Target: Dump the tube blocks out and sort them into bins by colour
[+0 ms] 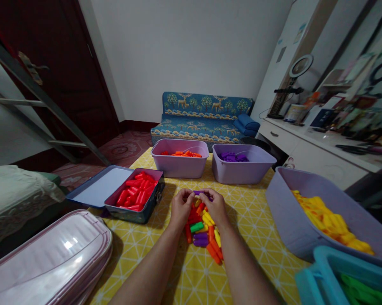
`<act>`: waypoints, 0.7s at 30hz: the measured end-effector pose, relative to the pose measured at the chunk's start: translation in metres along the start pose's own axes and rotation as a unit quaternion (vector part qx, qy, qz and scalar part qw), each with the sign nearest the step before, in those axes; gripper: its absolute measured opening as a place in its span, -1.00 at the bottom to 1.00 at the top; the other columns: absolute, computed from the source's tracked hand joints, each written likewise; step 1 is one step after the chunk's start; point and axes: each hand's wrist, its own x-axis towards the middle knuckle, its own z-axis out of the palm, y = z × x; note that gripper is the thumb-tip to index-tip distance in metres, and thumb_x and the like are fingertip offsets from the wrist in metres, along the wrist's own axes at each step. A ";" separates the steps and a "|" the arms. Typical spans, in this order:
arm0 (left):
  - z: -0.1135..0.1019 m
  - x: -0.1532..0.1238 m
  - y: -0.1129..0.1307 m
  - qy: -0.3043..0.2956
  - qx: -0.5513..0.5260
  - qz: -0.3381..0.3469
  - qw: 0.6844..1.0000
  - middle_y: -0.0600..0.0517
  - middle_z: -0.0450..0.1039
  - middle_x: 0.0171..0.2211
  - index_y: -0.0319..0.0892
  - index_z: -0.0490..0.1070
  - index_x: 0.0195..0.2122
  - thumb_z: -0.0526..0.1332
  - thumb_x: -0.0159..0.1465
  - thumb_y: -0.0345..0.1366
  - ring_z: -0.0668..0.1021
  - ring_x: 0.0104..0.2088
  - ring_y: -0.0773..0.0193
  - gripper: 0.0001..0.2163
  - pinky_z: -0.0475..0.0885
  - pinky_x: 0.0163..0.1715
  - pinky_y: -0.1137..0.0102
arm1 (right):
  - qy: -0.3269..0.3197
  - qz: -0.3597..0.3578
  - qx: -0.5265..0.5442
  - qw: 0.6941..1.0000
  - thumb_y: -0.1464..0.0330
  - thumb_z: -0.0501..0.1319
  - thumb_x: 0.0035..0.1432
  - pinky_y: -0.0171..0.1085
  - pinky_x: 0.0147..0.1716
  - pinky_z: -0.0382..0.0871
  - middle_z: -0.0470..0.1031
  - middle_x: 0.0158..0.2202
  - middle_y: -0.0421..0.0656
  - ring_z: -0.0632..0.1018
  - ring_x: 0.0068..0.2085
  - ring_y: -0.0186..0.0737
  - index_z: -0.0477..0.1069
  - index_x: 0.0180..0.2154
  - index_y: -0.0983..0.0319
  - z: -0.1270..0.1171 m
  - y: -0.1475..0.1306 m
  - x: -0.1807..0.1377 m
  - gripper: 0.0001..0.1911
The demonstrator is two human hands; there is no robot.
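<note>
My left hand (182,206) and my right hand (215,207) are close together over the middle of the table. Between their fingertips is a small purple plastic tube-like piece (197,192), partly hidden by the fingers. Both hands look pinched closed. Just below them lies a loose pile of similar pieces, among them a green piece (196,227), purple pieces (200,239), orange pieces (213,253), yellow pieces (207,218) and red ones. My wrists and fingers cover part of the pile.
An open tin case (146,215) holds red pieces. Lilac bins contain orange pieces (187,153), purple pieces (233,157) and yellow pieces (324,216). Green pieces (362,290) fill a turquoise basket (321,258). Stacked pink lids (51,258) lie at left; a blue sofa (193,123) stands behind.
</note>
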 end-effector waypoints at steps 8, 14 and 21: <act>-0.001 0.000 0.000 -0.008 0.020 0.004 1.000 0.10 0.39 -0.53 -0.20 0.38 -0.42 0.21 0.15 -0.22 0.43 -0.52 0.36 -0.85 0.32 -0.47 0.49 | 0.004 -0.012 -0.003 1.000 0.28 0.24 0.07 -0.30 -0.33 0.39 0.56 -0.34 -0.13 0.54 -0.33 -0.21 0.51 -0.33 0.24 -0.001 -0.003 -0.002 -0.82; -0.001 -0.001 -0.001 -0.015 0.038 0.013 0.999 0.10 0.39 -0.52 -0.18 0.38 -0.43 0.19 0.15 -0.24 0.43 -0.49 0.34 -0.88 0.31 -0.46 0.49 | 0.001 -0.022 0.007 1.000 0.31 0.24 0.05 -0.25 -0.22 0.41 0.57 -0.30 -0.11 0.55 -0.25 -0.17 0.52 -0.32 0.23 -0.002 -0.005 -0.001 -0.84; -0.001 0.000 -0.002 -0.018 0.063 0.019 0.998 0.08 0.43 -0.49 -0.19 0.40 -0.40 0.17 0.18 -0.23 0.46 -0.44 0.32 -0.87 0.32 -0.42 0.48 | -0.007 -0.026 0.011 1.000 0.31 0.23 0.07 -0.21 -0.16 0.42 0.58 -0.28 -0.10 0.56 -0.21 -0.15 0.53 -0.29 0.23 -0.001 -0.001 -0.001 -0.82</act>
